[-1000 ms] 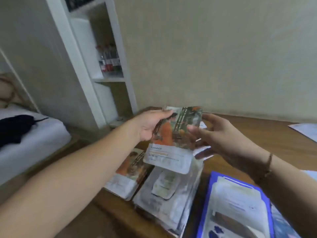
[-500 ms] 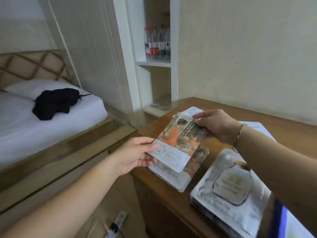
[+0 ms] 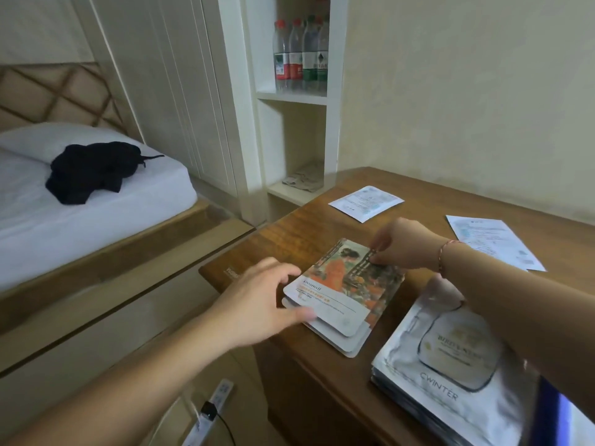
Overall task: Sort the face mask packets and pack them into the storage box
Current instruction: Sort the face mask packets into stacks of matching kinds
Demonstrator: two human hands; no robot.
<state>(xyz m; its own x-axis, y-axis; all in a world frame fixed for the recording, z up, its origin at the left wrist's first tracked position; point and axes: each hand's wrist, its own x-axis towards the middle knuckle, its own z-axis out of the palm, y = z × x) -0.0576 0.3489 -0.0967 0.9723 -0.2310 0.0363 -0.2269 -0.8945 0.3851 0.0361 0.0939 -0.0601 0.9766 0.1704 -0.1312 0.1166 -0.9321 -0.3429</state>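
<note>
A small stack of orange-picture mask packets (image 3: 346, 292) lies near the left corner of the wooden desk (image 3: 283, 239). My right hand (image 3: 407, 244) pinches the far edge of the top packet, which lies on the stack. My left hand (image 3: 257, 297) has spread, relaxed fingers touching the stack's near left edge. A thicker stack of silver packets (image 3: 450, 365) sits to the right, partly under my right forearm. A blue edge (image 3: 553, 410), perhaps the storage box, shows at the lower right.
Two white packets lie face down further back on the desk, one (image 3: 367, 202) at the middle and one (image 3: 492, 239) at the right. A shelf with water bottles (image 3: 301, 56) stands behind the desk. A bed (image 3: 96, 201) is at left; a power strip (image 3: 212, 410) lies on the floor.
The orange packet, held up in both hands before, now lies on the orange stack. My left hand has let go and slid to the stack's edge. The view turned left and down.
</note>
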